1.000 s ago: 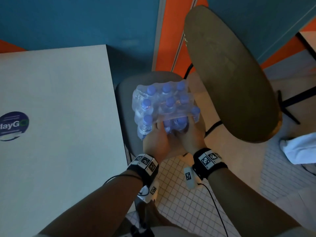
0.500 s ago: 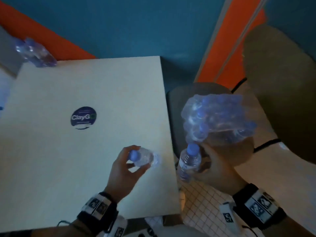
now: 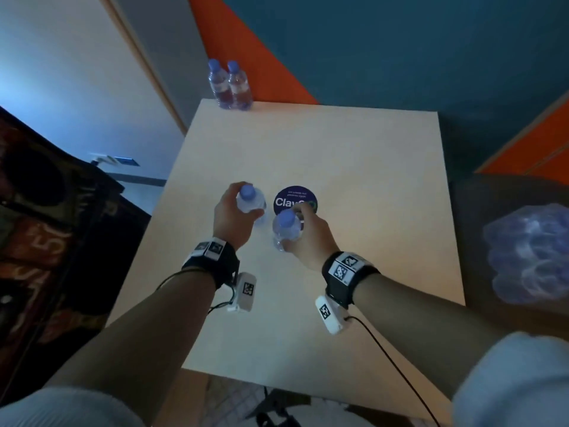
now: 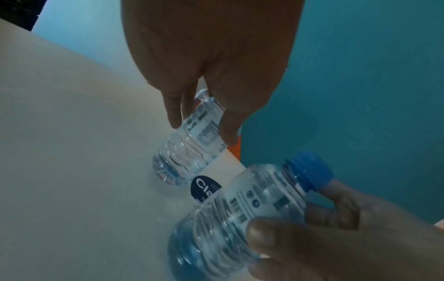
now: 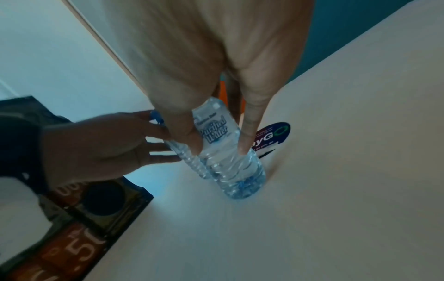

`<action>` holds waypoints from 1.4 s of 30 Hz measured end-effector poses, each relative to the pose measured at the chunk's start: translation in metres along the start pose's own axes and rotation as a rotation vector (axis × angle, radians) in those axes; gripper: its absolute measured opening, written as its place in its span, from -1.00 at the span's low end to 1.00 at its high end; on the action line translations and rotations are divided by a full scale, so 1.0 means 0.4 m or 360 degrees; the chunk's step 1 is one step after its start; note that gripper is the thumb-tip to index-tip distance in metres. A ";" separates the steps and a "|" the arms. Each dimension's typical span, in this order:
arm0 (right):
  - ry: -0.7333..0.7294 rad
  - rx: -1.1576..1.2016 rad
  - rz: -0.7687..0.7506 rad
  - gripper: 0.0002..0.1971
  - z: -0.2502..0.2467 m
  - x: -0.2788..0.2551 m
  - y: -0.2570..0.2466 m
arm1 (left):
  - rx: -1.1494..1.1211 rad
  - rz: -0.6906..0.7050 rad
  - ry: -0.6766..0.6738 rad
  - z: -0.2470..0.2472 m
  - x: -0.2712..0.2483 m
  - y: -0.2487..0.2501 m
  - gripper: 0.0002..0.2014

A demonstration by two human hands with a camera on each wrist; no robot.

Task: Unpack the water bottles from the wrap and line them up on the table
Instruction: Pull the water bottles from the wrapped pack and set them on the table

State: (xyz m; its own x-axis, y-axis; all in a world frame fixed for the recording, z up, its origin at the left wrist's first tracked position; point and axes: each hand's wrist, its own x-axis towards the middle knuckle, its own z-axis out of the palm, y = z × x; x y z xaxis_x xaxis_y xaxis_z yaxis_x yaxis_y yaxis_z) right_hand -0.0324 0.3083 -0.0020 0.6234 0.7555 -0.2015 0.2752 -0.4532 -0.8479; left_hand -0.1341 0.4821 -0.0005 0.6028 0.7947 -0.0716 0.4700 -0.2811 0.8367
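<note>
Beige table [image 3: 354,155], hands (both) gripping water bottles [image 3: 288,229]

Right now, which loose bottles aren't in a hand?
The two bottles standing side by side at the table's far left corner; the other two loose bottles are each held.

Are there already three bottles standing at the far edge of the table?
No, the head view shows only two bottles standing side by side at the far edge of the table.

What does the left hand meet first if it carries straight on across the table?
Probably the two bottles at the table's far edge; the left hand points roughly there, over bare tabletop, though depth is unclear.
</note>
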 end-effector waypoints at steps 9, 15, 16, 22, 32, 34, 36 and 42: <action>0.0117 0.0045 0.0008 -0.21 -0.012 0.008 -0.010 | 0.0025 0.0078 -0.0027 -0.016 0.048 -0.022 -0.39; 0.0176 0.0026 -0.0029 -0.93 -0.217 -0.311 0.132 | -0.0214 0.0586 0.0046 0.000 -0.231 0.132 -0.75; 0.0215 -0.0018 0.0039 -0.93 -0.267 -0.382 0.183 | -0.0272 0.0522 -0.0147 0.041 -0.286 0.155 -0.76; 0.0819 0.0032 0.0850 -0.68 -0.580 -0.724 0.501 | -0.0053 0.0390 -0.1546 0.444 -0.554 0.279 -0.76; 0.0307 -0.1410 0.0433 -0.57 -0.973 -0.730 0.722 | 0.1214 0.1814 -0.1385 1.052 -0.760 0.591 -0.63; 0.0139 -0.1687 0.0494 -0.67 -1.008 -0.691 0.723 | 0.1566 0.1858 -0.1250 1.096 -0.720 0.655 -0.59; 0.0004 -0.1834 0.0572 -0.71 -1.021 -0.660 0.741 | 0.2052 0.1860 -0.1175 1.107 -0.704 0.709 -0.55; 0.0046 -0.1903 0.0728 -0.50 -1.037 -0.620 0.739 | 0.2010 0.0959 -0.0936 1.154 -0.628 0.645 -0.52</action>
State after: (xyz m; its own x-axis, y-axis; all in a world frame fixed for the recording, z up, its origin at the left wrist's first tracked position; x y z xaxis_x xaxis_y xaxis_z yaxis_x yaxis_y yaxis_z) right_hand 0.1979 -0.2092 0.0008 0.8466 0.4153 -0.3329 0.5067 -0.8204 0.2649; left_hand 0.1334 -0.0383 -0.0174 0.9210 0.1610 -0.3547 0.1104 -0.9812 -0.1586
